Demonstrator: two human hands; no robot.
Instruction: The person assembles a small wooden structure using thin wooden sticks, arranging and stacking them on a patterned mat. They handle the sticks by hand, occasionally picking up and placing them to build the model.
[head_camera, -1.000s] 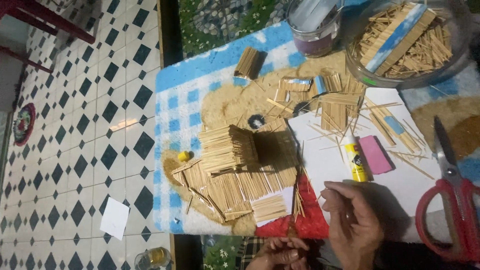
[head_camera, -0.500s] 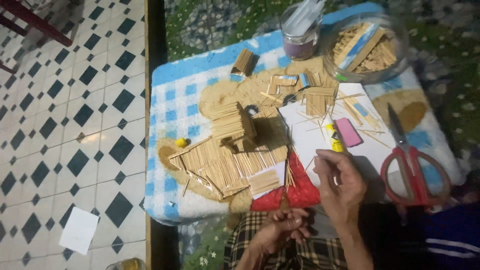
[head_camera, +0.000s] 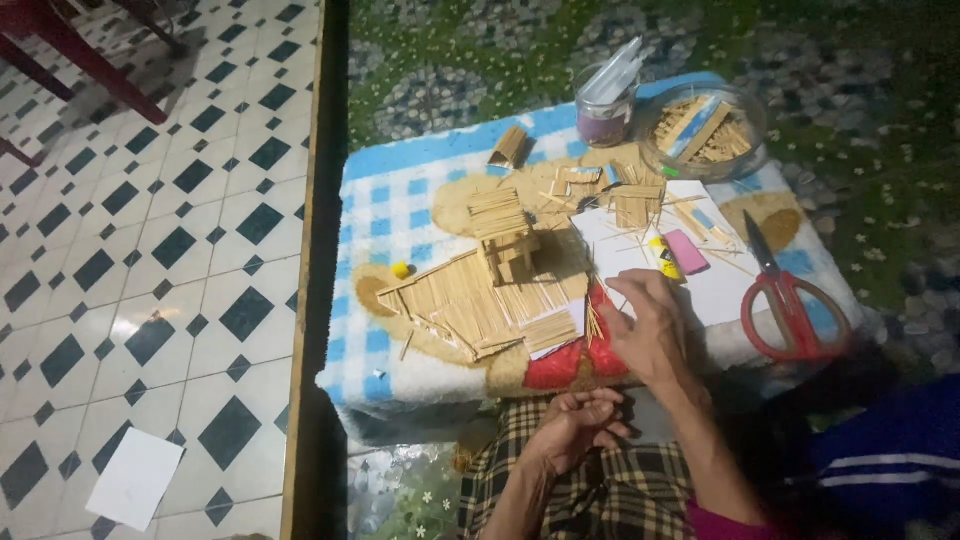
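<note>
A small model house of thin wooden sticks (head_camera: 503, 232) stands on a flat stick panel (head_camera: 478, 299) laid on a blue-and-white checked cloth (head_camera: 385, 215). My right hand (head_camera: 650, 330) rests palm down at the near edge of a white sheet (head_camera: 722, 288), just right of a small stick panel (head_camera: 550, 330). My left hand (head_camera: 575, 425) hovers over my checked lap below the cloth, fingers curled; whether it pinches a stick is unclear.
Red-handled scissors (head_camera: 790, 300) lie at the right of the cloth. A glass bowl of sticks (head_camera: 703, 130) and a jar (head_camera: 604, 105) stand at the far edge. A glue tube (head_camera: 662, 256), pink eraser (head_camera: 686, 251) and loose sticks lie on the sheet. Tiled floor lies left.
The camera has pulled back and tilted, showing more of the lap and floor. My right hand has slid slightly left along the sheet; my left hand stays over my lap.
</note>
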